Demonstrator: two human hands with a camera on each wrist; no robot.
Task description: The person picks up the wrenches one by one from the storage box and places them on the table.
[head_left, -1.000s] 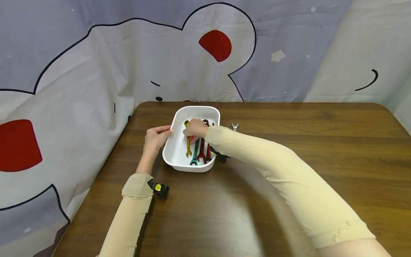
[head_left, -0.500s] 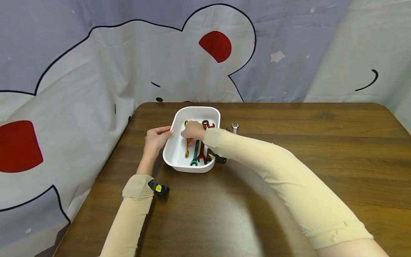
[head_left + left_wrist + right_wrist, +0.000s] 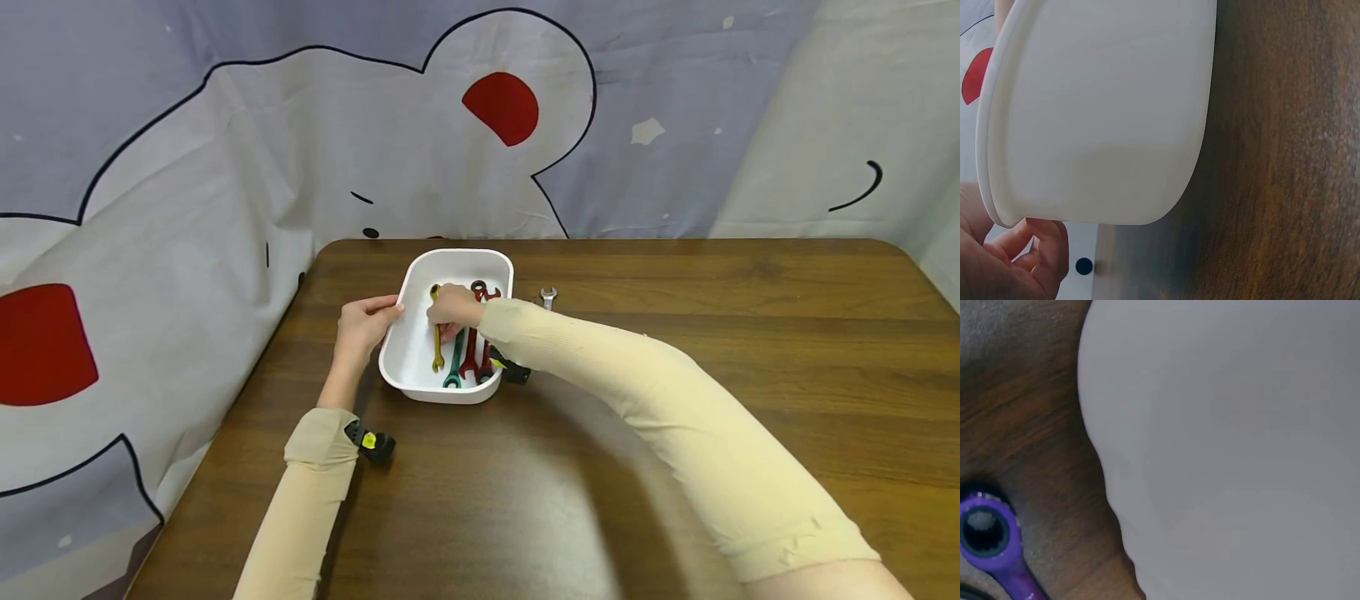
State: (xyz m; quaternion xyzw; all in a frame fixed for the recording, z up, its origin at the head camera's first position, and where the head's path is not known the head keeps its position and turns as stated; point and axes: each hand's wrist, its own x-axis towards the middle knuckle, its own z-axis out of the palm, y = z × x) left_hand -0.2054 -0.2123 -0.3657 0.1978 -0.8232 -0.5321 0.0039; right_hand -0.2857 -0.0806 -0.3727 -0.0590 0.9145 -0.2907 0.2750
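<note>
Head view: right-hand grip [image 3: 454, 307] holds the yellow wrench [image 3: 438, 348] mid-shaft, left-hand grip [image 3: 364, 323] pinches the white tray [image 3: 408, 354].

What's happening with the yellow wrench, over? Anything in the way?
Left grip pinches white tub by its rim. Right grip on yellow wrench, inside tub. Green wrench close beside; nothing visibly blocking.

Yellow wrench [image 3: 438, 348] inside white tub [image 3: 442, 397]
</note>
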